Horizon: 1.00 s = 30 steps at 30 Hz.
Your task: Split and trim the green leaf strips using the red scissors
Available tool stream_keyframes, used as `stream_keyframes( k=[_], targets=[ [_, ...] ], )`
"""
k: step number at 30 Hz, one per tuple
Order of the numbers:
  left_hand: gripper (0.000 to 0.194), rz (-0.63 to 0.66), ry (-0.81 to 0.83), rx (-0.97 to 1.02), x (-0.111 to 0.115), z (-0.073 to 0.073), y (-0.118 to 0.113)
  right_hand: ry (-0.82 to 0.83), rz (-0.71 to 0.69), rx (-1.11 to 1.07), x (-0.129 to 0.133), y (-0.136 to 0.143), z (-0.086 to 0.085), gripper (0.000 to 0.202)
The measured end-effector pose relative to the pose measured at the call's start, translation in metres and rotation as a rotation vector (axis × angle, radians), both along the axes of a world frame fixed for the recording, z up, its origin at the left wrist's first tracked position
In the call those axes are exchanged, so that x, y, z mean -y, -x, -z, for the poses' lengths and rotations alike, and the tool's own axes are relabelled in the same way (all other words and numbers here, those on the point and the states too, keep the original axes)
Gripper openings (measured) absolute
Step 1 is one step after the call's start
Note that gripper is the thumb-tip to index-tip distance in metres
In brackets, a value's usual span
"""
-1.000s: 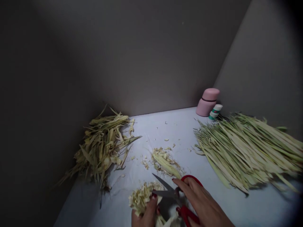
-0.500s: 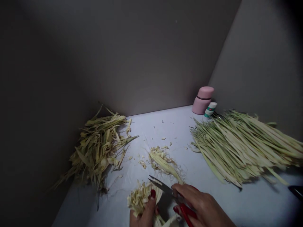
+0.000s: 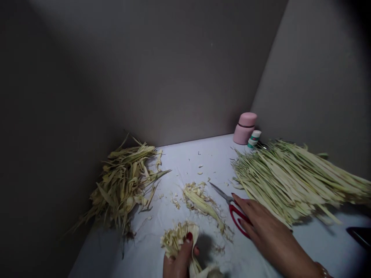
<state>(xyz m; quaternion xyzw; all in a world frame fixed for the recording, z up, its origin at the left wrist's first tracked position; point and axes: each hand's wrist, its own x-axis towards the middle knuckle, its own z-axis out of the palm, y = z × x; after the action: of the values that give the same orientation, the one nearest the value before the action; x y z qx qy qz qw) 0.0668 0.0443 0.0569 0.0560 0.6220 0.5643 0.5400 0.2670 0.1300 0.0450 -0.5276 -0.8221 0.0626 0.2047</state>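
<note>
Since R hand [image 3: 262, 222] has moved scissors [image 3: 228, 199] clear of leaf bundle [image 3: 174, 238], cutting looks paused. Scissors now ahead of/under R fingers, grip can't tell; L hand [image 3: 182, 258] fingers closed round bundle, frilled end past thumb.

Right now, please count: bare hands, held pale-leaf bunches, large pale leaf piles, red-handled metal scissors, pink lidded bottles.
Bare hands: 2 (left hand, right hand)
Held pale-leaf bunch: 1
Large pale leaf piles: 2 (left pile, right pile)
Red-handled metal scissors: 1
Pink lidded bottle: 1
Total: 7
</note>
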Motion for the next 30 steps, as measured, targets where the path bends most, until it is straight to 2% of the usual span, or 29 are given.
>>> stream_keyframes(
  k=[2,3,5,7,8,11,14,16,21,25,28,30],
  targets=[
    [0.025,0.007,-0.054,0.036,0.0,0.002,-0.003,0.006,0.014,-0.1,0.007,0.009,-0.01,0.032],
    [0.027,-0.002,-0.068,0.071,-0.001,0.003,-0.006,0.078,-0.043,-0.198,0.013,0.018,-0.016,0.025],
    [0.033,-0.02,-0.08,0.146,-0.002,0.004,-0.011,0.44,-0.185,-0.451,0.028,0.04,-0.023,0.02],
    [0.039,-0.008,-0.092,0.156,-0.002,0.004,-0.013,0.815,-0.254,-0.743,0.042,0.061,-0.022,0.016],
    [0.04,0.017,-0.09,0.133,-0.002,0.003,-0.013,0.933,-0.254,-0.891,0.046,0.069,-0.02,0.018],
    [0.047,0.13,-0.1,0.07,-0.001,0.001,-0.009,1.123,-0.205,-1.184,0.049,0.077,-0.011,0.025],
    [0.051,0.184,-0.15,0.104,-0.001,0.001,-0.006,1.288,-0.218,-1.291,0.045,0.071,-0.008,0.025],
    [0.047,0.161,-0.157,0.135,-0.002,0.003,-0.007,1.286,-0.226,-1.327,0.044,0.067,-0.009,0.022],
    [0.043,0.132,-0.158,0.142,-0.002,0.006,-0.009,1.085,-0.18,-1.299,0.046,0.069,-0.014,0.021],
    [0.039,0.127,-0.091,0.19,-0.002,0.013,-0.005,1.093,-0.191,-1.349,0.045,0.071,-0.016,0.021],
    [0.037,0.198,-0.002,0.192,-0.001,0.016,-0.003,1.06,-0.111,-1.355,0.043,0.071,-0.01,0.027],
    [0.038,0.214,0.018,0.173,-0.001,0.014,-0.003,1.102,-0.099,-1.332,0.044,0.073,-0.004,0.033]
  ],
)
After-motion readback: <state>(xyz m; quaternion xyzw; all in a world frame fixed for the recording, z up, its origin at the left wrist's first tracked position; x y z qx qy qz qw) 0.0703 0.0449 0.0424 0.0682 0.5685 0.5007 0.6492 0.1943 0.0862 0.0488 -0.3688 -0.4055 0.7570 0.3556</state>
